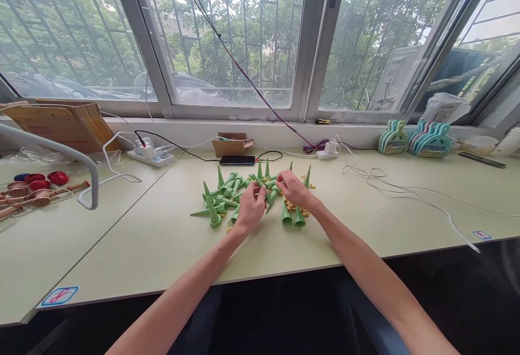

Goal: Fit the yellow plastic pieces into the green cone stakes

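Note:
A pile of green plastic cone-shaped spikes lies on the pale table, some standing point up, others on their sides. My left hand is closed round one green spike at the pile's right side. Close beside it, my right hand has its fingers pinched together near that spike; whatever they hold is too small or hidden to make out. Small yellow pieces lie beneath the right hand, and two green spikes rest with their open ends toward me.
Behind the pile are a black phone and a small cardboard box. Power strips and white cables run along the back. Wooden toys with red balls lie left, under a white metal tube. Pastel plastic items stand right.

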`<state>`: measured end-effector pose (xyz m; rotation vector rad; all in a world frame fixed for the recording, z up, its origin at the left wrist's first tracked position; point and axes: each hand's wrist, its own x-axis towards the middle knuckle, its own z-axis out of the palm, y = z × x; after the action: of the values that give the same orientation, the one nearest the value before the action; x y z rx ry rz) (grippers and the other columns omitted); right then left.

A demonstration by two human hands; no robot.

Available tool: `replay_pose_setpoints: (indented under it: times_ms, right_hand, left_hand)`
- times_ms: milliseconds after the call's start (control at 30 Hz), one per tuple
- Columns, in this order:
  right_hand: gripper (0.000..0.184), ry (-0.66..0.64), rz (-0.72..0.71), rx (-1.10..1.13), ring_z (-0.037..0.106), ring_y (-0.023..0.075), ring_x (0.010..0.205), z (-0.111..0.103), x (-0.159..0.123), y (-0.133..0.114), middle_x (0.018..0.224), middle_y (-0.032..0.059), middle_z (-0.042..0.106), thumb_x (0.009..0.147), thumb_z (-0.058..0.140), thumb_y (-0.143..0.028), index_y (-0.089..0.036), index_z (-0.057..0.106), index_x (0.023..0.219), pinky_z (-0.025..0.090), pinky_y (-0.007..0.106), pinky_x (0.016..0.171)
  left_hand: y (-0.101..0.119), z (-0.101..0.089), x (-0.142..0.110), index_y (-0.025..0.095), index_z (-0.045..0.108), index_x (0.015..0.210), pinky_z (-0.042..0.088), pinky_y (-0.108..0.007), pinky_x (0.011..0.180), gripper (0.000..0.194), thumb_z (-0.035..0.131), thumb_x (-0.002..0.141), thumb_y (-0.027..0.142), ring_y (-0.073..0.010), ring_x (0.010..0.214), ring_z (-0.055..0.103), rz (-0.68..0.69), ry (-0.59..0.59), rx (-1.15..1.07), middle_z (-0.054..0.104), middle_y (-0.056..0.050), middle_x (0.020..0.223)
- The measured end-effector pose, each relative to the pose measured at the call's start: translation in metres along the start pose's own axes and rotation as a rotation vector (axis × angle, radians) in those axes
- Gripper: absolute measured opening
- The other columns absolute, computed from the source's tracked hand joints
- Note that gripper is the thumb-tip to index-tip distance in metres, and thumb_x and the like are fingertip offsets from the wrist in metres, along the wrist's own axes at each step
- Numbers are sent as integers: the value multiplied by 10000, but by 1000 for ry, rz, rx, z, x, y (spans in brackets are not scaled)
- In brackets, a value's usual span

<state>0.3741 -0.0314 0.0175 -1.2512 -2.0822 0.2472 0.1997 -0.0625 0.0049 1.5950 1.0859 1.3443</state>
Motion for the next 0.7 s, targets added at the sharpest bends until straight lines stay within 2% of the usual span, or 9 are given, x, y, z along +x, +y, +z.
replay_pose_setpoints:
  times_ms: [233, 367, 500, 700]
  right_hand:
    - [119, -30, -54, 20, 500, 158, 739, 2, 1, 3, 821, 28, 565, 933, 455, -220, -192, 509, 830, 386, 270, 704]
    - [105, -54, -25, 31, 494, 135, 661, -3, 0, 5, 743, 0, 590, 918, 482, -210, -189, 550, 841, 367, 247, 652]
    - [96, -39, -11, -15, 517, 129, 669, -11, 0, 5, 746, 7, 625, 887, 531, -194, -179, 603, 825, 366, 236, 644]
    - [103, -156, 40, -135, 546, 137, 700, -18, -2, 7, 743, 21, 649, 826, 621, -226, -177, 631, 737, 347, 231, 607]
  left_hand:
    - [1, 1, 0, 200, 465, 822, 378, -204, 417, 289, 531, 878, 475, -60, 424, 473, 2, 17, -6, 606, 16, 756]
    - [3, 1, -2, 196, 456, 818, 371, -202, 411, 285, 533, 886, 462, -59, 425, 464, 11, 3, -14, 586, 14, 746]
    - [4, 1, -2, 199, 453, 818, 367, -203, 408, 280, 532, 891, 457, -61, 416, 454, 17, -6, -20, 552, 27, 701]
    - [6, 1, -3, 197, 439, 807, 357, -195, 406, 283, 528, 897, 450, -54, 419, 453, 24, -25, -11, 556, 19, 723]
